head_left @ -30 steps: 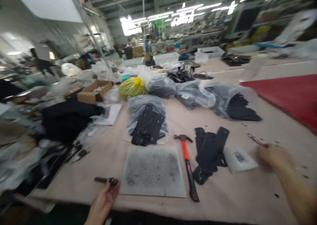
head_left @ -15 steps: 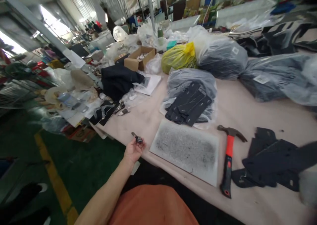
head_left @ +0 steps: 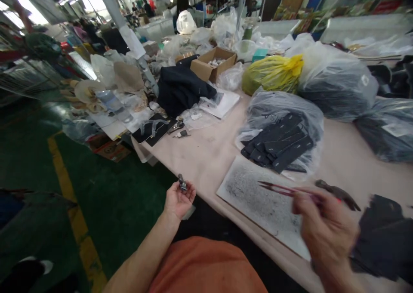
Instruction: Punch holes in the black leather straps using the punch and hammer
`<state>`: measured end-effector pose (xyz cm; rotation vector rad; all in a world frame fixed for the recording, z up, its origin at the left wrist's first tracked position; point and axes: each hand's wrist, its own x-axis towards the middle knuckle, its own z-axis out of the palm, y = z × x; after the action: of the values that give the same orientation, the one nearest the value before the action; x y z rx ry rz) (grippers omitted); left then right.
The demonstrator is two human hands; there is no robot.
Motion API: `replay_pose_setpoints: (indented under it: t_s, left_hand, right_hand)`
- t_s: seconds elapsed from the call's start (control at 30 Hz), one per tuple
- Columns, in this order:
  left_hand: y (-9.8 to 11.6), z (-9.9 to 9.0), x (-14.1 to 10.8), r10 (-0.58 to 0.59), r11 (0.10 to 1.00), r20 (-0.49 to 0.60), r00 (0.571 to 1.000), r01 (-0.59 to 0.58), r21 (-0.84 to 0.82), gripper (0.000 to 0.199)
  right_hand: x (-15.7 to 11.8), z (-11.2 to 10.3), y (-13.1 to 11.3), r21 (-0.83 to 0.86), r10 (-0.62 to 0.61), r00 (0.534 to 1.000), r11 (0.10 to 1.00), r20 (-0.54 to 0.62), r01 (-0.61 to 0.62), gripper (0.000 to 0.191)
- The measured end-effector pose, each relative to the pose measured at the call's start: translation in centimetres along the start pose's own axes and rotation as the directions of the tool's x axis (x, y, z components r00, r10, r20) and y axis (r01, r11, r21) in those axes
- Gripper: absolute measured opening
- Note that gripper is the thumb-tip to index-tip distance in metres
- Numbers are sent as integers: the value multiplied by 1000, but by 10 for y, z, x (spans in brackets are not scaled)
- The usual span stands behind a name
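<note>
My left hand point(head_left: 180, 198) is palm up at the near table edge, its fingers curled round a small dark metal tool point(head_left: 182, 183). In my right hand point(head_left: 325, 228), slightly blurred, are thin reddish tweezers point(head_left: 280, 189), their tips pointing left above a grey speckled board point(head_left: 245, 198). Behind my right hand lies a hammer point(head_left: 338, 192), its handle mostly hidden. Dark fabric pieces point(head_left: 383, 237) are to the right of that hand. More dark strips point(head_left: 280, 142) rest on a clear plastic bag point(head_left: 309, 108) beyond the board.
Farther back on the table point(head_left: 206, 146) are a yellow bag point(head_left: 271, 75), an open cardboard box point(head_left: 213, 65), black cloth point(head_left: 183, 88) and large stuffed bags point(head_left: 338, 86). A small bottle point(head_left: 182, 134) lies near the left edge. People are in the far background.
My right hand has come into view from the right with the tweezers, now over the board. The view has turned right, and the tool in my left hand is tilted more upright.
</note>
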<state>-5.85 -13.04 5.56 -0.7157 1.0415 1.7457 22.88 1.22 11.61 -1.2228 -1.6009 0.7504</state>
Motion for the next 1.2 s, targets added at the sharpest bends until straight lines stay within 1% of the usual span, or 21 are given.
replay_pose_setpoints:
  t_s: [0.03, 0.07, 0.1, 0.17, 0.23, 0.27, 0.3, 0.33, 0.4, 0.5, 0.7, 0.83, 1.0, 1.07, 1.2]
  left_hand:
    - [3, -4, -3, -4, 1000, -25, 1000, 4, -17, 20]
    - [6, -9, -5, -9, 999, -50, 999, 8, -35, 20]
    - [10, -14, -6, -14, 998, -73, 997, 9, -58, 20]
    - [16, -25, -7, -11, 992, -106, 994, -3, -129, 17]
    - [22, -36, -5, -15, 979, -122, 992, -10, -202, 14]
    - [25, -41, -4, -20, 973, -124, 992, -9, -229, 14]
    - [27, -46, -3, -29, 968, -124, 992, -3, -249, 13]
    - [30, -50, -2, -38, 965, -123, 992, 4, -262, 13]
    - [36, -57, 0, -47, 960, -129, 991, 9, -281, 13]
    - [42, -63, 4, -51, 953, -143, 988, 5, -303, 15]
    - [47, -71, 11, -62, 955, -113, 992, 26, -296, 18]
    - [48, -69, 12, -58, 950, -115, 992, 20, -313, 16]
    - [50, -65, 11, -67, 948, -167, 984, 10, -318, 14]
    - [49, -65, 13, -73, 947, -163, 984, 16, -322, 14]
    - [47, -67, 16, -80, 940, -133, 988, 30, -339, 12]
  right_hand:
    - [-9, 29, -13, 12, -75, 986, 997, 146, 74, 13]
    - [-19, 56, -28, 27, -150, 955, 989, 257, 148, 14]
    - [-31, 79, -43, 76, -247, 918, 969, 309, 235, 14]
    - [-55, 116, -70, 195, -431, 816, 902, 385, 385, 14]
    - [-73, 140, -88, 295, -555, 714, 831, 426, 471, 15]
    - [-80, 149, -93, 325, -587, 676, 810, 446, 488, 15]
    - [-86, 156, -96, 344, -601, 649, 800, 467, 493, 15]
    - [-90, 162, -97, 352, -602, 633, 798, 487, 488, 16]
    - [-97, 173, -95, 351, -589, 619, 807, 519, 474, 17]
    - [-104, 186, -91, 338, -570, 612, 821, 548, 461, 17]
    - [-111, 205, -86, 321, -543, 585, 836, 602, 445, 15]
    - [-112, 211, -83, 314, -524, 575, 847, 628, 430, 14]
    - [-112, 213, -79, 310, -531, 564, 841, 632, 444, 13]
    - [-111, 214, -78, 311, -529, 550, 840, 646, 444, 14]
    - [-109, 214, -76, 315, -542, 506, 826, 671, 468, 15]
